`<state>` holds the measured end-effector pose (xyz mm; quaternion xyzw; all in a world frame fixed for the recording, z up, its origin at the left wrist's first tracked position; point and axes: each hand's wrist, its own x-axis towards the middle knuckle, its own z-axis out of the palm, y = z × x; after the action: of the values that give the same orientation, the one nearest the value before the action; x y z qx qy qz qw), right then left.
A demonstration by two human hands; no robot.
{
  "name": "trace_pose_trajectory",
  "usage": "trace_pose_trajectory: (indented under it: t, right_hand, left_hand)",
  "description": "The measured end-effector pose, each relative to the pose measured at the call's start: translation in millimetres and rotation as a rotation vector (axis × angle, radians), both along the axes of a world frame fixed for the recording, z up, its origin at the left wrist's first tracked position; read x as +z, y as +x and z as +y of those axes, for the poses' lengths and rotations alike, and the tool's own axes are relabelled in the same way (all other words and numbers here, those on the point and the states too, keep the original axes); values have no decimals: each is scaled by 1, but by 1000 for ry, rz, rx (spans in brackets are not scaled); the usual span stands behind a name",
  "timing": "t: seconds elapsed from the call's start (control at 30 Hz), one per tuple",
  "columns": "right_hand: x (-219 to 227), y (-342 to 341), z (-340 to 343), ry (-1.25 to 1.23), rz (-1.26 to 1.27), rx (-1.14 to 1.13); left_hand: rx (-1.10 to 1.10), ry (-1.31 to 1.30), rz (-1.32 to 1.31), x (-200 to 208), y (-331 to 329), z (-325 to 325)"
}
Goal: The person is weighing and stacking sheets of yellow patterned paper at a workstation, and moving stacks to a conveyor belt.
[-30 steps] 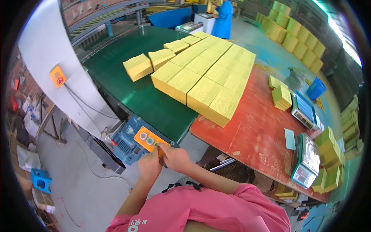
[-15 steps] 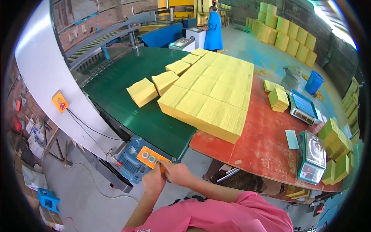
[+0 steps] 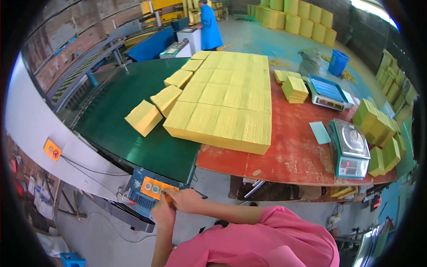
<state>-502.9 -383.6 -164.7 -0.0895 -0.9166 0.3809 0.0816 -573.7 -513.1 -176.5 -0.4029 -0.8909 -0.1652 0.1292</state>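
My left hand (image 3: 163, 214) and my right hand (image 3: 186, 200) meet at the right end of an orange control box (image 3: 151, 187) with round buttons. Both have their fingers closed together; whatever they pinch is too small or hidden to make out. The box sits on a blue motor housing (image 3: 141, 202) at the near end of a green conveyor belt (image 3: 129, 153). Beyond my hands, a large block of yellow paper stacks (image 3: 222, 102) straddles the belt and a red tabletop (image 3: 289, 151). Several separate yellow stacks (image 3: 144, 118) lie along its left side on the belt.
Two weighing scales (image 3: 349, 149) (image 3: 327, 92), a pale blue card (image 3: 320, 132) and small yellow stacks (image 3: 295, 88) occupy the table's right part. A white panel with a red-buttoned orange box (image 3: 52, 150) borders the belt. A person in blue (image 3: 210, 27) stands far back.
My view has turned, so the table and belt sit further left and higher in the picture. My hands stay together beside the control box.
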Motion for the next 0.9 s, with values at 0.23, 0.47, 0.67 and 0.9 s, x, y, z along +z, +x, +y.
trace_pose_trajectory:
  t: [0.23, 0.47, 0.67, 0.9]
  right_hand:
    - [-4, 5, 1, -51, 32, -24]
    - [38, 83, 32, -224, 177, -111]
    - [32, 227, 148, -336, 705, -627]
    - [-18, 266, 342, -485, 733, -1035]
  left_hand:
    - [33, -80, -48, 1, 0, 1]
    - [68, -300, -165, 39, 8, -5]
    - [-83, -74, -252, 103, 75, 119]
    - [-942, 221, 41, 87, 156, 378]
